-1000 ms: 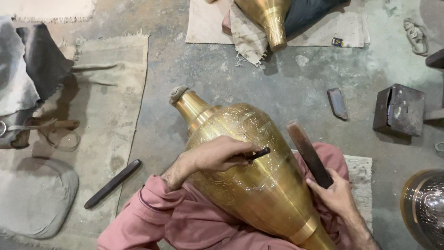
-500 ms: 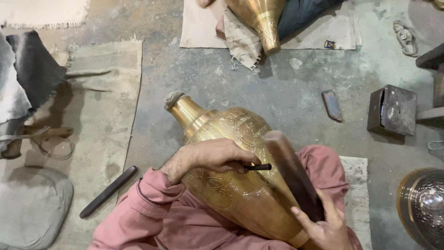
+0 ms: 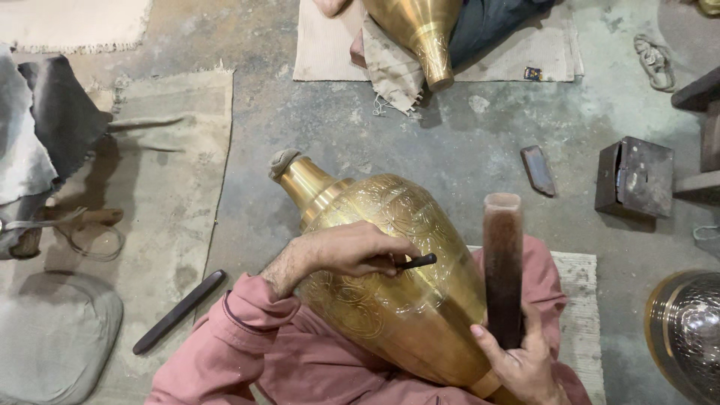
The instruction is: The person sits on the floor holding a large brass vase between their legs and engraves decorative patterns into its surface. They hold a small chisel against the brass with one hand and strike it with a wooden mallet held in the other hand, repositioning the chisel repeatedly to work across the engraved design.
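Observation:
A large brass vase (image 3: 390, 225) with engraved patterns lies across my lap, its neck pointing up and left over the concrete floor. My left hand (image 3: 352, 251) rests on the vase's body and is shut on a small dark chisel (image 3: 415, 262), whose tip points right along the surface. My right hand (image 3: 521, 360) grips a dark wooden mallet stick (image 3: 502, 262), held upright just right of the vase and apart from the chisel. My sleeves are pink.
A dark rod (image 3: 178, 311) lies on a cloth mat at the left. A small metal box (image 3: 636, 178) and a flat dark piece (image 3: 538, 169) sit on the floor at right. Another person's brass vessel (image 3: 421, 30) is at the top; a shiny metal bowl (image 3: 686, 334) lies lower right.
My right hand has swung the wooden stick from leaning left over the vase to upright, further right. The left hand and chisel stay on the vase.

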